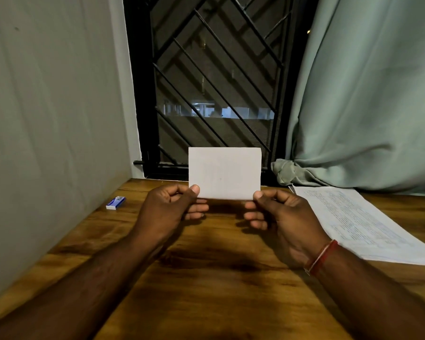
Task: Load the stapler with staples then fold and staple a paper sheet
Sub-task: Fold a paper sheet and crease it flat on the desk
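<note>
Wood-grain table (206, 278) runs up to a dark window barred by a black diagonal grille (214, 69), with a grey wall (47, 94) at left and a pale green curtain (366, 94) bunched at right. I hold a folded white paper sheet (225, 173) upright above the table's far half. My left grip (167, 209) pinches its lower left corner and my right grip (282, 217) pinches the lower right. The sheet hides part of the window's lower frame. A small blue-and-white box (115, 202) lies near the wall, apart from my left grip. Printed pages (358, 222) lie beside my right wrist, which wears a red thread band (322, 257).
</note>
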### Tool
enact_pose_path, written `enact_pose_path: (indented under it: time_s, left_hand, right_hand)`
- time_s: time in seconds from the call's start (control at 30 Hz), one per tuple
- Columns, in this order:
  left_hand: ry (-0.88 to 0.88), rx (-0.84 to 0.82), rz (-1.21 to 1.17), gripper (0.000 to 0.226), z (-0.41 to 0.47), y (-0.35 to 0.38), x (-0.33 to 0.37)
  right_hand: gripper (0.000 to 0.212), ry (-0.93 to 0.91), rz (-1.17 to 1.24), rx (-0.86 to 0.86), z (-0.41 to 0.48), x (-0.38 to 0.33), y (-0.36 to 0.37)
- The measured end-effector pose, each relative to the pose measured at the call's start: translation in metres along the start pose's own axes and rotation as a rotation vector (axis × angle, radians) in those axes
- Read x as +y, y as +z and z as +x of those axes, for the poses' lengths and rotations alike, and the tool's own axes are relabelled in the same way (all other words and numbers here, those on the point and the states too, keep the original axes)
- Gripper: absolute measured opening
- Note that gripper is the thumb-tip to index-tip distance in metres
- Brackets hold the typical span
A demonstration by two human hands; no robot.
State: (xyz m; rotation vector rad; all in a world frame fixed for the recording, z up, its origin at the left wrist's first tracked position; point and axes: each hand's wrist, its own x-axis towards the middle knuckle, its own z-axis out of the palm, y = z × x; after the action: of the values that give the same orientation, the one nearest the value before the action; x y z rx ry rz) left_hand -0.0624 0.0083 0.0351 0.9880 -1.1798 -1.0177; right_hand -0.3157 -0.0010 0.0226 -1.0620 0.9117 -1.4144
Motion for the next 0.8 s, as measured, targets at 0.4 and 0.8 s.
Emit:
enact_pose_path:
  time_s: [0.4, 0.8]
  left_hand:
    - [-0.037, 0.014, -0.133, 0.025, -0.001, 0.002, -0.009]
    - [-0.033, 0.064, -0.220, 0.030, 0.000, 0.001, -0.012]
  right_hand:
    - [0.020, -0.095, 0.026, 0.066, -0.004, 0.001, 0.003]
    - [0.031, -0.135, 0.071, 0.074, -0.009, 0.000, 0.005]
